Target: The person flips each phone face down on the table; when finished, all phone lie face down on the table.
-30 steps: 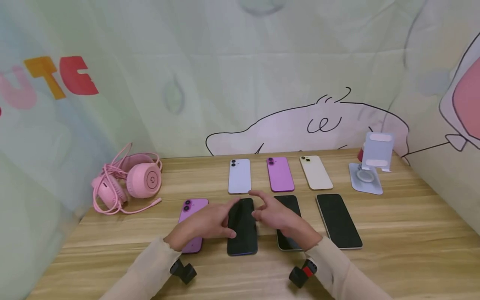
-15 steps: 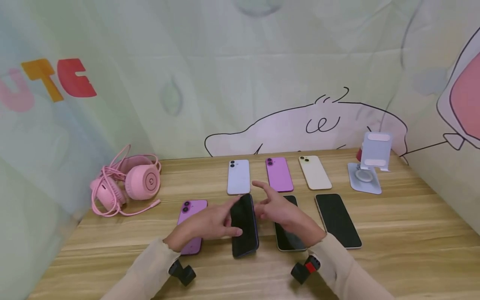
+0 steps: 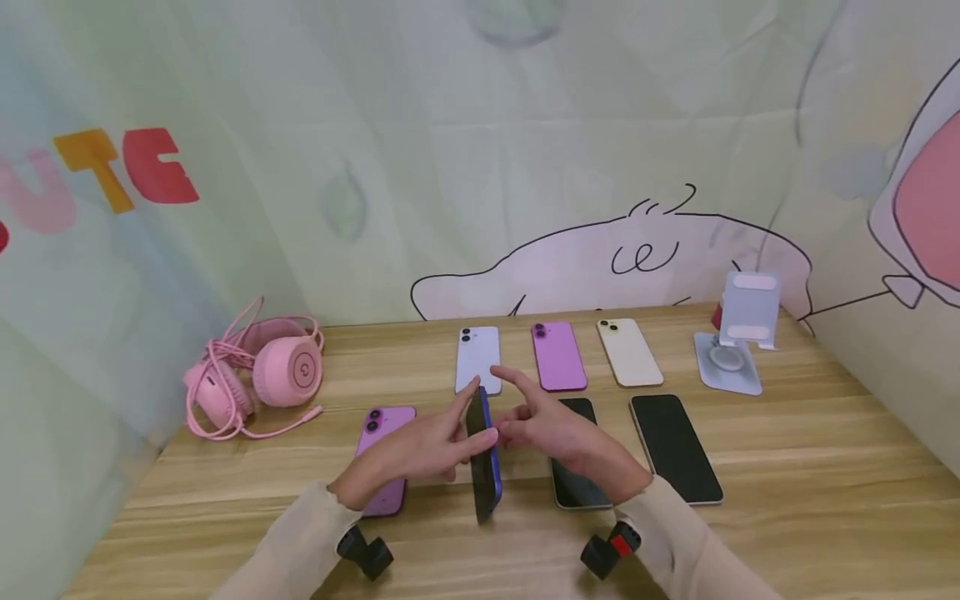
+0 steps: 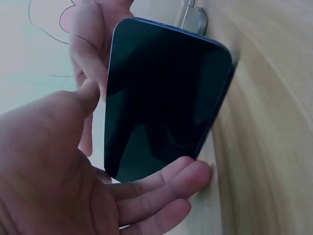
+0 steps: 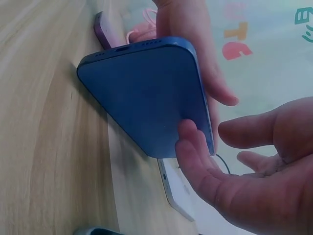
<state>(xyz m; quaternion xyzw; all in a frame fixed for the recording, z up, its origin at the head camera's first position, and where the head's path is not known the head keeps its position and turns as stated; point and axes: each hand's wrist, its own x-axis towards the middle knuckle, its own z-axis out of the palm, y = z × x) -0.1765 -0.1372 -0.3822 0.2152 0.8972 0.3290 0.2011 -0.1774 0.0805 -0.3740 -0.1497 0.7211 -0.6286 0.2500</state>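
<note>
A blue smartphone (image 3: 482, 485) with a black screen stands steeply tilted on its long edge in the head view, its screen facing left. My left hand (image 3: 427, 443) grips it, thumb at the upper edge and fingers at the lower edge, as the left wrist view shows with the dark screen (image 4: 161, 98). On the other side is my right hand (image 3: 551, 429), index finger stretched out. Its fingertips (image 5: 187, 129) touch the phone's blue back (image 5: 137, 93) in the right wrist view, and the thumb is apart from it.
A purple phone (image 3: 386, 498) lies left, partly under my left wrist; two black-screened phones (image 3: 577, 492) (image 3: 675, 450) lie right. Behind are pale blue (image 3: 477, 354), purple (image 3: 558, 358) and cream (image 3: 630, 354) phones. A pink headset (image 3: 285, 367) and a phone stand (image 3: 750, 308) flank them.
The blue phone has gone from lying flat, screen up, to steeply tilted on its long edge. My left thumb has moved onto its raised edge; my right fingers have followed its back.
</note>
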